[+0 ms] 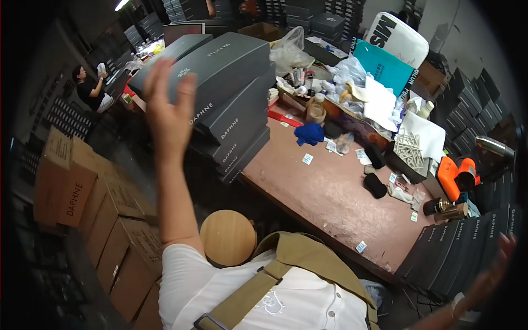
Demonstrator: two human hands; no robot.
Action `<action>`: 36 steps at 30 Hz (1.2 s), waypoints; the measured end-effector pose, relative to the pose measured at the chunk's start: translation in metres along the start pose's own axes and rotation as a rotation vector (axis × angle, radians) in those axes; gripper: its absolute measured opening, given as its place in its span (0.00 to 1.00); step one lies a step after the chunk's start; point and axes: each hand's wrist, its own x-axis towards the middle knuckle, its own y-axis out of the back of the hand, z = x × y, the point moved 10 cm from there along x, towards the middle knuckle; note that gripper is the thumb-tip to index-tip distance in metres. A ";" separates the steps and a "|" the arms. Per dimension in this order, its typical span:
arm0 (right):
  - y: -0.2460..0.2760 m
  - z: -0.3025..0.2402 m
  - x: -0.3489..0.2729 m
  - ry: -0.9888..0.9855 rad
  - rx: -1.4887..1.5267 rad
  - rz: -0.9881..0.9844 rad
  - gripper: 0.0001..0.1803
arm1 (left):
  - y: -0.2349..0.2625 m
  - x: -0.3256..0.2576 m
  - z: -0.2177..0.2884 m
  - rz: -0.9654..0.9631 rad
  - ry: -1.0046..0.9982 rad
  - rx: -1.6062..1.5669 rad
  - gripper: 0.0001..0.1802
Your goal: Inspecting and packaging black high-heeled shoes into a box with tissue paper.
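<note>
My left hand (171, 113) is raised at the upper left with its fingers spread. It overlaps the side of the top dark grey shoebox (236, 52) of a tall stack; whether it touches the box I cannot tell. Beneath, more grey shoeboxes (239, 124) lie on one another, somewhat out of line, at the table's left corner. At the far right edge my right hand (495, 269) is held up, fingers stretched apart and nothing in them. Beside it a row of grey shoeboxes (445, 258) stands at the table's right end.
The worn pink table (313, 184) carries a blue cloth (309, 133), a bottle (316, 108), a box of white sticks (410, 148) and an orange tool (448, 177). A round wooden stool (228, 236) stands in front. Brown cartons (110, 203) line the left; a person (91, 91) sits beyond.
</note>
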 end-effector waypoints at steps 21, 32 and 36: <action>-0.484 -0.267 -0.055 -0.950 1.768 -0.912 0.52 | -0.112 -0.059 -0.088 -0.820 0.396 -0.464 0.20; -0.426 0.005 -0.419 -1.473 0.686 -1.131 0.33 | -0.271 -0.497 0.057 -1.430 1.583 -0.875 0.26; -0.411 0.023 -0.410 -1.575 0.884 -1.022 0.29 | -0.277 -0.507 0.097 -1.306 1.941 -1.052 0.39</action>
